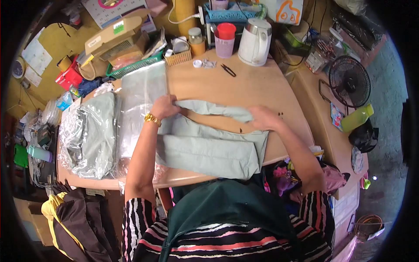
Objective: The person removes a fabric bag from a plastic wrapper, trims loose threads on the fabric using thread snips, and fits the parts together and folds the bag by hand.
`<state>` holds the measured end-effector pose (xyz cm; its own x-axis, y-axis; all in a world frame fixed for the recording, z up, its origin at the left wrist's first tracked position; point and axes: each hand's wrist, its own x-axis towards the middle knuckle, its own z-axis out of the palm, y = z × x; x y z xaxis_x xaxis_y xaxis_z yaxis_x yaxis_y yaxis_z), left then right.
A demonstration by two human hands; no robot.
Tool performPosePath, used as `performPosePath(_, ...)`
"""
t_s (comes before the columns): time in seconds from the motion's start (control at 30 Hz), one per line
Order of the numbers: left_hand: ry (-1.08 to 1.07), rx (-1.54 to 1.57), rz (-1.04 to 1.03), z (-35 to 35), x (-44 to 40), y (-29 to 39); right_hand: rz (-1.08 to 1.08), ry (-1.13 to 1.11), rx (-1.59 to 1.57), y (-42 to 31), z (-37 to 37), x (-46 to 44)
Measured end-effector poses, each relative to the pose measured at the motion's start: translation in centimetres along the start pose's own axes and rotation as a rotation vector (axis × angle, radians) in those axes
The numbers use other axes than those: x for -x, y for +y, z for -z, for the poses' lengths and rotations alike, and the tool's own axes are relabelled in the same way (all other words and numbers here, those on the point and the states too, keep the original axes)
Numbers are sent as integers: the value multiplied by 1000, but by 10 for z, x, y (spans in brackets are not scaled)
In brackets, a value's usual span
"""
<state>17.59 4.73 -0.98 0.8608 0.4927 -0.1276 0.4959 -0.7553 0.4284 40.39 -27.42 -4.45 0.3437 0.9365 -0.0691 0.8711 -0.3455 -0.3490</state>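
Note:
A pale grey-green garment [205,150] lies partly folded along the front of the table, its exact kind unclear. My left hand [165,107], with a gold watch at the wrist, is closed on the left end of the garment's far edge. That edge is stretched across to my right hand [263,118], which grips its other end and is slightly blurred. Between the raised strip and the rest of the cloth, a gap shows the tabletop. Just left of my left hand lie flat clear plastic bags [142,100]. Farther left, a similar grey-green garment [99,131] sits inside clear plastic.
Thread snippers [228,70] lie beyond my hands on the wooden table [279,87]. A white electric kettle [255,41], a pink cup [224,46] and a green basket [135,65] line the back. To the right stand a black fan [349,81] and a yellow-green bottle [358,118].

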Motion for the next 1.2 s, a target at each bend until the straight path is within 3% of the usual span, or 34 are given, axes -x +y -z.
performPosePath(0.03, 59, 141, 2, 10, -5, 0, 10, 18, 7, 0, 19, -2)
performPosePath(0.07, 71, 136, -2, 28, 0, 7, -30, 74, -336, -4, 49, 3)
performPosePath(0.1, 7, 644, -25, 54, 14, 20, -68, 122, -677, -9, 76, 6)
performPosePath(0.13, -65, 1155, -49, 74, 27, 31, -59, 122, -674, -16, 93, 5)
performPosePath(0.2, -100, 1102, -96, 98, 33, 32, 28, -348, -334, -26, 123, 3)
performPosePath(0.27, -125, 1125, -156, 123, 44, 36, 41, -422, -245, -30, 154, -5)
performPosePath(0.3, -84, 977, -243, 130, 57, 43, 46, -490, -160, -28, 167, -12)
performPosePath(0.37, -42, 823, -320, 150, 75, 56, 277, -251, -99, -19, 183, -24)
performPosePath(0.4, -122, 299, -314, 167, 73, 58, 330, -151, -39, -16, 193, -29)
performPosePath(0.43, -190, -226, -294, 179, 74, 61, 140, -97, 201, -42, 223, -25)
performPosePath(0.47, 284, -205, -435, 179, 86, 64, 23, 85, 383, -38, 242, -33)
performPosePath(0.53, 794, 17, -238, 202, 110, 99, -4, 719, 383, -80, 280, -14)
performPosePath(0.57, 802, 13, -239, 200, 111, 95, 1, 727, 383, -85, 274, -18)
performPosePath(0.6, 952, 123, -537, 193, 109, 87, 180, 830, 347, -94, 257, -23)
performPosePath(0.63, 930, -193, -480, 176, 108, 81, 367, 922, 315, -101, 238, -29)
performPosePath(0.67, 916, -505, -443, 158, 108, 76, 355, 582, 289, -96, 227, -34)
performPosePath(0.7, 323, -744, -264, 150, 98, 39, 309, 248, 250, -92, 216, -40)
performPosePath(0.73, -1, -232, -272, 151, 104, 22, 49, -490, 210, -81, 214, -47)
performPosePath(0.77, -292, 269, -280, 161, 103, 13, 56, -462, 222, -73, 216, -53)
performPosePath(0.83, -259, 616, -324, 162, 111, 9, 209, -180, -208, -61, 211, -56)
performPosePath(0.87, -216, 740, -323, 159, 116, 13, 205, -191, -213, -58, 201, -57)
performPosePath(0.93, -240, 811, -305, 163, 102, -13, 179, -22, -456, -55, 197, -68)
performPosePath(1.0, -262, 875, -289, 170, 98, -20, 161, -16, -349, -46, 200, -79)
performPosePath(1.07, 49, 824, -336, 174, 99, 6, 109, 229, -95, -52, 211, -76)
performPosePath(1.1, 175, 772, -385, 177, 109, 23, 210, 319, -198, -49, 217, -73)
performPosePath(1.2, 258, 587, -421, 167, 134, 35, 347, 525, -315, -53, 235, -32)
